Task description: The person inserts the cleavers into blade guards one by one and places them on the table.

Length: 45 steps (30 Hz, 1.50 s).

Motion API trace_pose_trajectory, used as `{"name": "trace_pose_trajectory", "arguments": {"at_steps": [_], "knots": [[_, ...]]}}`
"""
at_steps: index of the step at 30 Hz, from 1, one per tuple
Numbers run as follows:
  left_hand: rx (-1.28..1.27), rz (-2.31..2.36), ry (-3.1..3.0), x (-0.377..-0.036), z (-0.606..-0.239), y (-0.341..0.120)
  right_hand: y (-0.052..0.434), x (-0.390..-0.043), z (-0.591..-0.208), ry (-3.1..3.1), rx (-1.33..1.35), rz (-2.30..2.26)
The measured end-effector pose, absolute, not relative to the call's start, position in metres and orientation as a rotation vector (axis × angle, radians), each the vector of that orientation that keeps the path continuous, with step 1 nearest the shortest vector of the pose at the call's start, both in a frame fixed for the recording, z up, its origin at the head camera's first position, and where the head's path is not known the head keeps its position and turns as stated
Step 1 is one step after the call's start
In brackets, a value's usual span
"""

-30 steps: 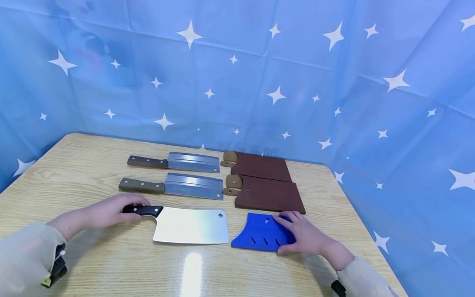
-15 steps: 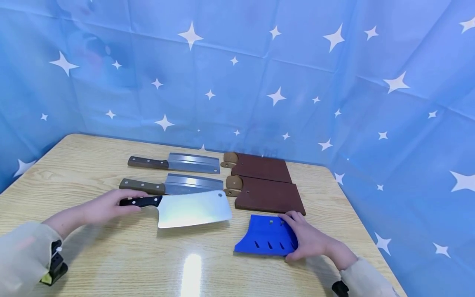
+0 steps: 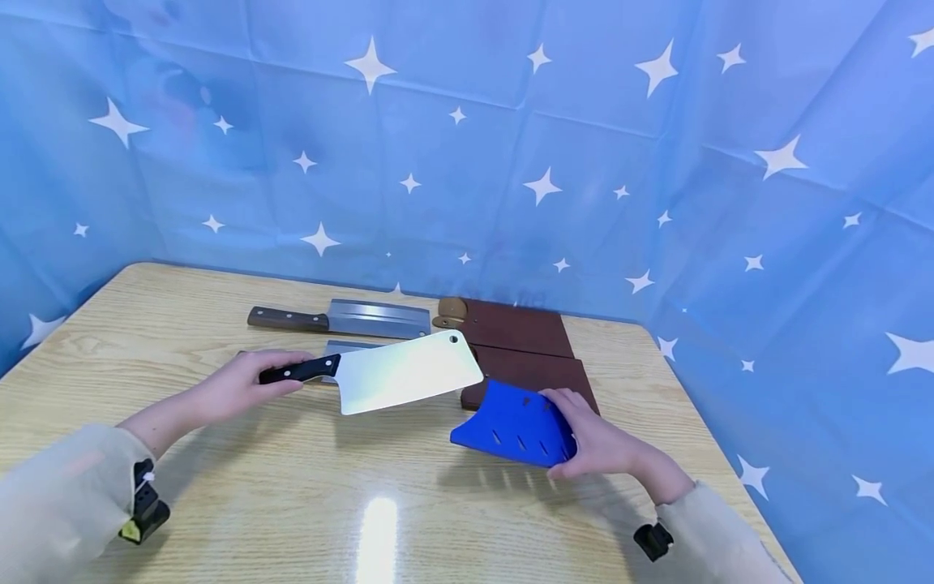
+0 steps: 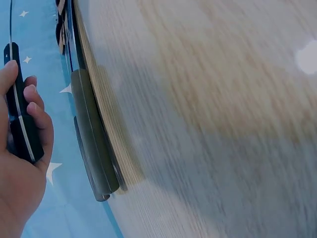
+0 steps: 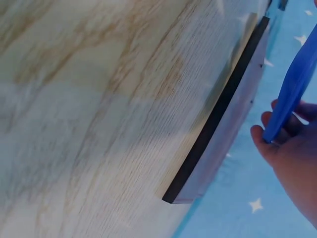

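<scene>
My left hand (image 3: 251, 380) grips the black handle of a cleaver (image 3: 409, 371), its shiny blade raised above the table and pointing right. In the left wrist view, fingers curl round that black handle (image 4: 25, 134). On the other side, my right hand (image 3: 594, 438) pinches a blue slotted blade cover (image 3: 518, 426) by its right end, also off the table. The right wrist view shows the cover (image 5: 294, 84) edge-on between thumb and fingers. A short gap separates the blade's tip end from the cover. The raised cleaver hides most of a second cleaver (image 3: 336, 349) behind it.
A wooden-handled cleaver (image 3: 379, 318) lies at the back of the wood-grain table (image 3: 263, 503). Two brown sheaths with tan straps, a rear sheath (image 3: 518, 327) and a front sheath (image 3: 543, 373), lie to its right. A blue starred curtain (image 3: 467, 146) hangs behind the table.
My left hand has lifted the black-handled cleaver off the table, moving it up and to the right. My right hand has raised the blue blade cover and tilted it.
</scene>
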<state>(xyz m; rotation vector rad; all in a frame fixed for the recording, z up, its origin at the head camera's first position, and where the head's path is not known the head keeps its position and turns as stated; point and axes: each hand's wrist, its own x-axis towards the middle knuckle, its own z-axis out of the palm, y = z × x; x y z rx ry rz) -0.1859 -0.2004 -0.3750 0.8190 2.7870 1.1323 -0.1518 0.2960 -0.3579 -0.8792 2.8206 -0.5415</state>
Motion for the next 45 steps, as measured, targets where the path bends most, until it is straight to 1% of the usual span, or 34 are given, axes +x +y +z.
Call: {"name": "trace_pose_trajectory", "arguments": {"at_steps": [12, 22, 45], "knots": [[0.843, 1.111, 2.793, -0.185, -0.377, -0.202, 0.291, -0.155, -0.359, 2.812, -0.883, -0.544], [0.782, 1.120, 2.751, -0.186, -0.381, -0.201, 0.289, -0.156, -0.360, 2.811, -0.891, -0.539], [0.828, 1.120, 2.728, -0.186, -0.380, -0.199, 0.286, -0.163, -0.357, 2.827, -0.847, -0.476]]}}
